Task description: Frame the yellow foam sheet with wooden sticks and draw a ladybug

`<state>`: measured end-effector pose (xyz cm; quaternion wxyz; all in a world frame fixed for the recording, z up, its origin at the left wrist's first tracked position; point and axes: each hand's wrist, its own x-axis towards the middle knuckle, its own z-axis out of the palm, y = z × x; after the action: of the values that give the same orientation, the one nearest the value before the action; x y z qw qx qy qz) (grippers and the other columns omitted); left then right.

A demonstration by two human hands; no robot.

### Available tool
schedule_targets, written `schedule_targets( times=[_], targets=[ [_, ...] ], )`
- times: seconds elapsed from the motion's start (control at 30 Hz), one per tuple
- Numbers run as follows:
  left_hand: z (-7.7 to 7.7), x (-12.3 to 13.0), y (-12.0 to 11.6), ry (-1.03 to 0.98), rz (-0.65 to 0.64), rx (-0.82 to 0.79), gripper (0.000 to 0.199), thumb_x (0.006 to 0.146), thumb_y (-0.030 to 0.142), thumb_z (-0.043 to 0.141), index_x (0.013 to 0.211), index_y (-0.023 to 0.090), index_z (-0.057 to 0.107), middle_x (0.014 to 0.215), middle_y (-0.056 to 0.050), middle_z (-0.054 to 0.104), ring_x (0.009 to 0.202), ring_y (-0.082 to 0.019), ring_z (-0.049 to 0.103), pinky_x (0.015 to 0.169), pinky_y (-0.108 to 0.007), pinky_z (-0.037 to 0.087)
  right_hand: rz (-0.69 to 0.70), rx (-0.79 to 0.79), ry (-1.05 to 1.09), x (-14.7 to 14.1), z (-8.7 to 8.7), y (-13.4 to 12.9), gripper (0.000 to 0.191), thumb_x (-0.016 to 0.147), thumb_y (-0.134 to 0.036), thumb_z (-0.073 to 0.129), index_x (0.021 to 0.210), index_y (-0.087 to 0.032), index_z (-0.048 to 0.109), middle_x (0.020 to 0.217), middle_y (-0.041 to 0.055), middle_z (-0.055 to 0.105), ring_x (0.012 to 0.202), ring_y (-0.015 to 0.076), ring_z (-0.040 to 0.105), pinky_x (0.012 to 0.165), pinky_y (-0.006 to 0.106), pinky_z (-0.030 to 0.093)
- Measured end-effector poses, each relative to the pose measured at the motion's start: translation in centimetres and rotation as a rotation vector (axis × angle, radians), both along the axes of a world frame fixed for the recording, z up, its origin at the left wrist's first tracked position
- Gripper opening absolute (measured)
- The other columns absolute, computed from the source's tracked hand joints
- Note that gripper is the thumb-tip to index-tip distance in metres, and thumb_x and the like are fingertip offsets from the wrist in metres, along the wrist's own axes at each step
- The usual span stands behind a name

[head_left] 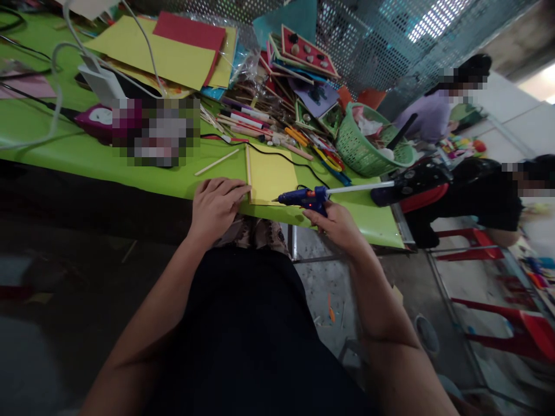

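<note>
A square of yellow paper (273, 173) lies at the table's front edge, with a thin wooden stick (248, 164) along its left side. My left hand (219, 202) rests there with fingers closed, thumb and fingertips holding the lower end of that stick. In my right hand (336, 225) is a blue hot glue gun (306, 198), its nozzle pointing left just over the paper's lower part. A red light glows on the gun, and a white glue stick (359, 188) sticks out of its back. Another loose wooden stick (217, 162) lies left of the paper.
Pens and markers (247, 118), yellow-handled scissors (323, 159) and a green basket (364, 141) stand behind the paper. Coloured sheets (173, 52), a white plug (102, 81) and cables occupy the left. A black cord crosses the paper. Other people sit at the right near red chairs (515, 329).
</note>
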<state>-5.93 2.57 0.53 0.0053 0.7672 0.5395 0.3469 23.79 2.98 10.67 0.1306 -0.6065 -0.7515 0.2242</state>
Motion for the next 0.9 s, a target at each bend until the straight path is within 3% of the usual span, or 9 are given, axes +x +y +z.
schedule_targets(
  times=[0.7,0.9],
  targets=[
    [-0.1,0.0,0.1,-0.018,-0.001,-0.007,0.04,0.105,0.025,0.053,0.139,0.039,0.07,0.136,-0.002,0.075,0.128,-0.031,0.061,0.107,-0.052,0.043,-0.033,0.03,-0.076,0.8,0.3,0.0,0.041,0.091,-0.062,0.063,0.077,-0.024,0.063,0.064,0.0056,0.064,0.065,0.0251,0.06,0.064,0.036,0.038],
    [-0.1,0.0,0.2,0.004,0.004,-0.008,0.037,0.108,0.028,0.05,0.137,0.038,0.071,0.136,-0.001,0.075,0.128,-0.03,0.061,0.106,-0.051,0.043,-0.032,0.041,-0.05,1.0,0.2,0.0,0.042,0.093,-0.063,0.061,0.08,-0.023,0.067,0.062,0.0054,0.067,0.066,0.0263,0.065,0.061,0.035,0.04]
  ],
)
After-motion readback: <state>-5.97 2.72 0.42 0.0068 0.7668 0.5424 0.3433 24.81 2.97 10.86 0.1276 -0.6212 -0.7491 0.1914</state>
